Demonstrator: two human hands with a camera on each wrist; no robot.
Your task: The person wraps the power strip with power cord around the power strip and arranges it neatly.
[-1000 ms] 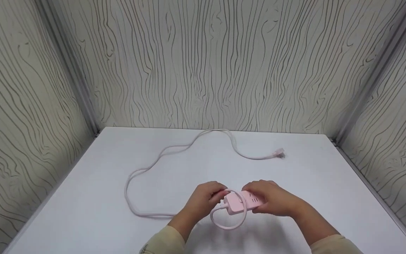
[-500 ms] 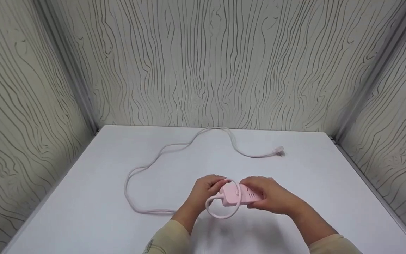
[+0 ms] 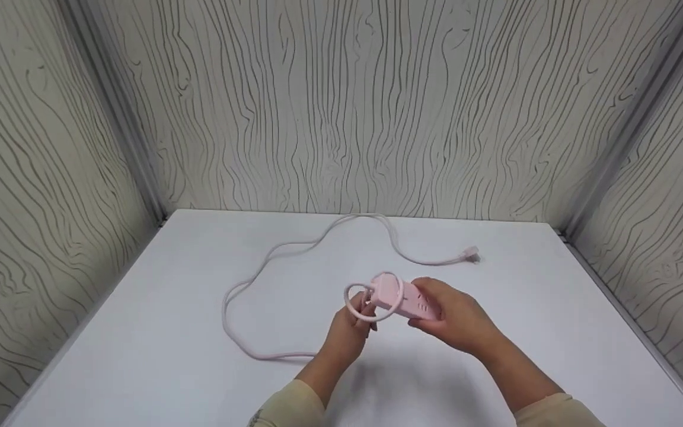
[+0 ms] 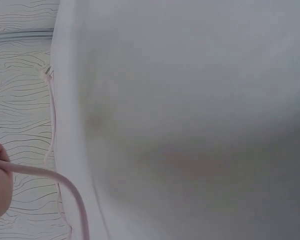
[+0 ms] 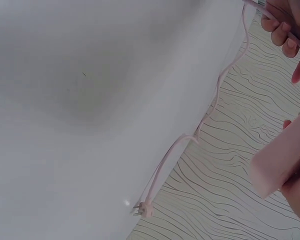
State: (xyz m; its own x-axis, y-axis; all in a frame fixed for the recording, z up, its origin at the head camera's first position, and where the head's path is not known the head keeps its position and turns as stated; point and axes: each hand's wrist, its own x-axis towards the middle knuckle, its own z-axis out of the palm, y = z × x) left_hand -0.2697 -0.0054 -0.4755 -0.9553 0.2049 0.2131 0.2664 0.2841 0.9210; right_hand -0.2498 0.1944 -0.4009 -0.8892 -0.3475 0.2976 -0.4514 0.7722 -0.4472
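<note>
A pink power strip is held up over the white table by my right hand, thumb and fingers gripping its right end. Its outlet slots face up toward the head camera. My left hand is just left of the strip and grips the pink power cord, fingers curled round it in the right wrist view. Near the strip's left end the cord makes a loop that crosses over the strip. The strip's right end is partly hidden by my right hand.
The remaining cord winds over the white table from my left wrist along the left and back. It ends in a pronged plug at the back right. Wood-grain panels surround the table on three sides.
Both hands have carried the strip upward in the head view, and the strip has tilted. My left hand has dropped below the loop. The cord's near left bend has shifted rightward.
</note>
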